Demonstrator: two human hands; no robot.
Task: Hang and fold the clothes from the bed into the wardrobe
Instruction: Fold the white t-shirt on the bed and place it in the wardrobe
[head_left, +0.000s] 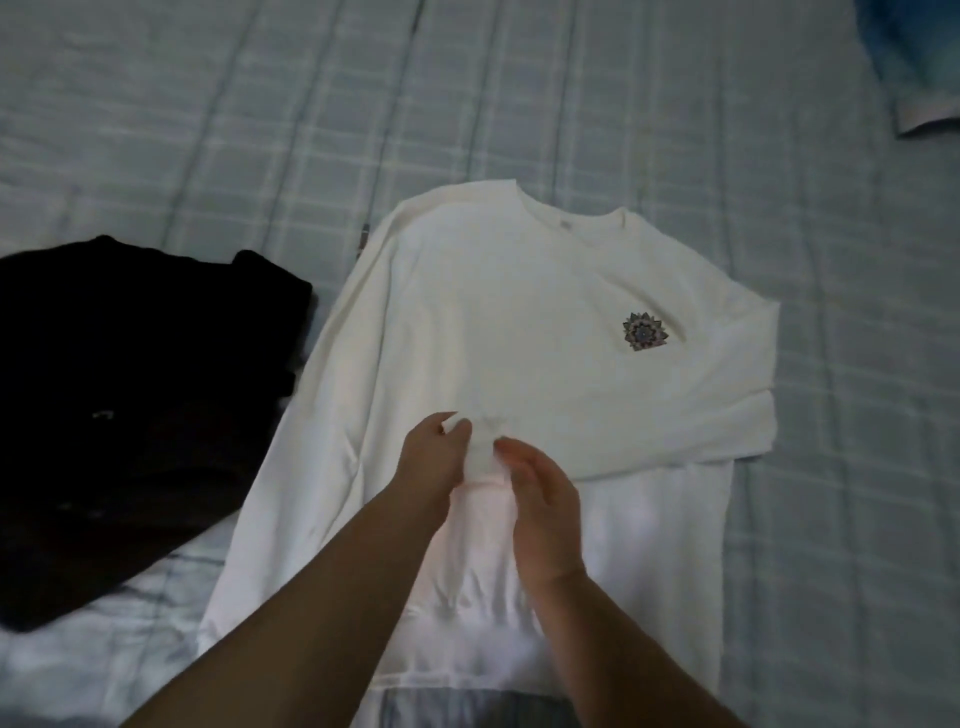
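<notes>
The white sweatshirt (519, 332) lies flat, front up, on the checked bedspread (623, 104), one sleeve crossed over its middle, and I pinch that sleeve's cuff (485, 441) between my left hand (434, 452) and right hand (545, 499), fingers of both curled on the fabric. Risk: pulling the cuff unevenly would drag the body askew and wrinkle the fold. Cloth is plain white with a small flower-like emblem (644, 331) on the chest; a black garment (130, 395) lies just left, a blue one (919, 62) far right.
</notes>
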